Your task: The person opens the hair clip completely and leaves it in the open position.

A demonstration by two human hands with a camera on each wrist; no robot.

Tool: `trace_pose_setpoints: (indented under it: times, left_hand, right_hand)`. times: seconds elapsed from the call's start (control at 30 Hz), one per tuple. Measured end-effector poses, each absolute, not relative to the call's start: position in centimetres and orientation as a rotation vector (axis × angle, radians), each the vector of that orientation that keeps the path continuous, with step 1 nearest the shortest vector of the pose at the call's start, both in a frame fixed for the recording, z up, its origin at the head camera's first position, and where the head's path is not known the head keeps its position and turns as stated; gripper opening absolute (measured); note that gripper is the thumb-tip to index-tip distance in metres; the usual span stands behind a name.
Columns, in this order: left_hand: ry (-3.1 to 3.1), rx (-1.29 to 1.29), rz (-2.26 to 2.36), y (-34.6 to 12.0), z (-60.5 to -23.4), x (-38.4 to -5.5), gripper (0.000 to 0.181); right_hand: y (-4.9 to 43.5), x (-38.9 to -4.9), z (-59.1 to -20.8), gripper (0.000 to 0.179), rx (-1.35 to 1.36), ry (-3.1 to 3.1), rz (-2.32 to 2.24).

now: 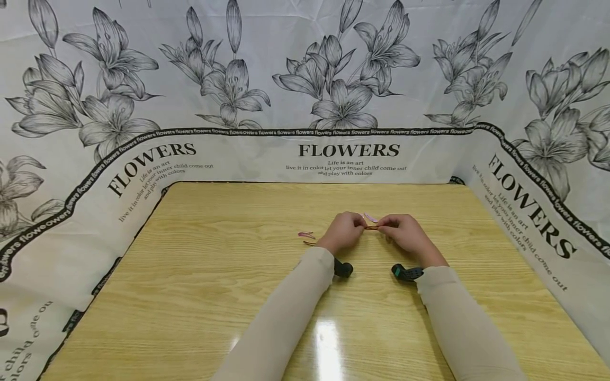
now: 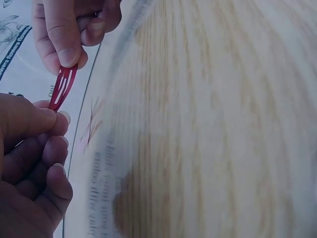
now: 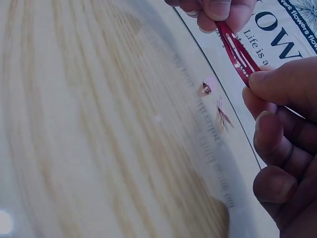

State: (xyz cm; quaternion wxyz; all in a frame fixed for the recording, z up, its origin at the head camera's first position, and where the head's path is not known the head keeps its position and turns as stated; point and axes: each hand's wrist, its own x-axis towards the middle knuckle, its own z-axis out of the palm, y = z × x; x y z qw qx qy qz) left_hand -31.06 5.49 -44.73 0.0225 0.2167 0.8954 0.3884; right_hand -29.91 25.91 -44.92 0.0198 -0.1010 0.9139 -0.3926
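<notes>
Yellow table (image 1: 190, 296), glare (image 1: 329, 349) gleaming off it, white cloth (image 1: 252, 156) rising round three sides, grey lilies (image 1: 343, 103) up top, black band (image 1: 262, 132) running below, lettering (image 1: 349, 151) under that

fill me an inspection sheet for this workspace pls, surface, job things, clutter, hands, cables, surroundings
surface: wood-grain table, glossy, with a bright reflection near the front
job's things: red hair clip held between the hands; pink clip and dark clip lying left of them; second pink clip just beyond them
clutter: nothing seen
grippers: left hand and right hand each pinch one end of the red clip
cables: nothing seen
surroundings: flower-printed cloth rising behind and on both sides
</notes>
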Motion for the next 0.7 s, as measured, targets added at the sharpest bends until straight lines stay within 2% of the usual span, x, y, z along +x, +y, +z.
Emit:
trace_pose_setpoints:
  times: [0.7]
  left_hand:
    - [2.731,0.611,1.232,2.7,-43.8,-30.8,0.014]
  right_hand:
    - [23.0,-29.2,-44.1,0.018,-0.311,2.834,-1.295]
